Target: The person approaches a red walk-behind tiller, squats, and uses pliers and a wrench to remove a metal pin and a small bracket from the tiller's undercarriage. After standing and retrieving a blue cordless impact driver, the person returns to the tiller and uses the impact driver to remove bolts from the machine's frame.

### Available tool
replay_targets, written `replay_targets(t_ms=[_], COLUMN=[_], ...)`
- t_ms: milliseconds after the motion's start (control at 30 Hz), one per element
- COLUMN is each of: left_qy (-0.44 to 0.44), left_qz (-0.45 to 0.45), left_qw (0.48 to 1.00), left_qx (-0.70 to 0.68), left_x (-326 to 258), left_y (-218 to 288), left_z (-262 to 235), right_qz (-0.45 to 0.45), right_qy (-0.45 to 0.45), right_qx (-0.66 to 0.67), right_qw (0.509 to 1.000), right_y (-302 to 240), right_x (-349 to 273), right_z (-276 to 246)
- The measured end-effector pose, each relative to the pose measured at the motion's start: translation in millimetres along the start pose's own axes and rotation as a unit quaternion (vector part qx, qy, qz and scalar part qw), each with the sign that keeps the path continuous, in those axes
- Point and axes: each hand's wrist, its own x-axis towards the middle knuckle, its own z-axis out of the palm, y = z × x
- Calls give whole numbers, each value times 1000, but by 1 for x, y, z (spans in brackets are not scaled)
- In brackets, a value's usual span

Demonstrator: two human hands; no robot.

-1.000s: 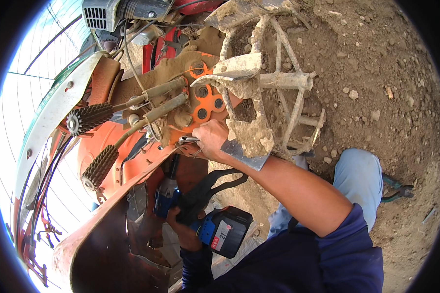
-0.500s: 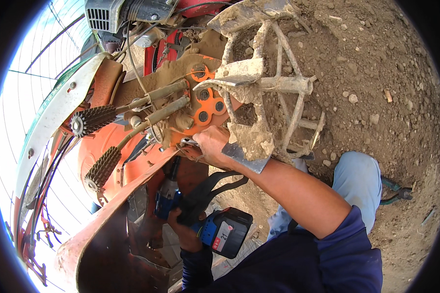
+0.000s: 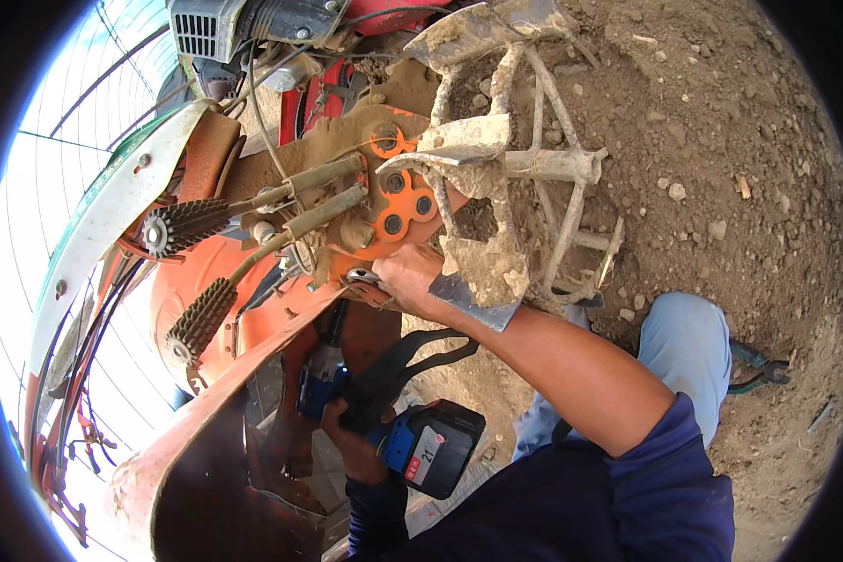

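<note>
The left hand wraps its fingers around a blue cordless driver, just below the orange tiller housing. Farther up, the right hand pinches a wrench against that housing, beside the muddy cage wheel.

My blue cordless drill sits under the machine, nose up toward the orange frame, its black battery pack low and a black strap looped off it. The mud-caked cage wheel stands on bare soil.
</note>
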Motion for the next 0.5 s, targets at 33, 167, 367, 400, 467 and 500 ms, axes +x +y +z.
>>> replay_targets(t_ms=[33, 167, 367, 400, 467, 500], left_qy=[-12, -34, -31, -27, -22, -21], left_qz=[2, -5, 24, 36, 33, 32], left_qw=[1000, 998, 999, 999, 999, 999], left_qx=[-7, -53, -28, -3, 7, 11], left_x=[2, 11, 10, 9, 7, 7], left_y=[-2, -11, -13, -11, -8, -7], left_z=[-3, -12, -16, -16, -15, -14], right_qz=[5, 13, -31, -32, -51, -63], right_qy=[3, 24, 50, 41, 51, 54], right_qx=[8, 13, 15, 23, 21, 21], right_qw=[1000, 1000, 998, 998, 997, 996], right_y=[0, 2, 3, 4, 6, 7], right_x=[2, 10, 3, 1, -4, -5], right_z=[0, 5, 13, 14, 14, 13])
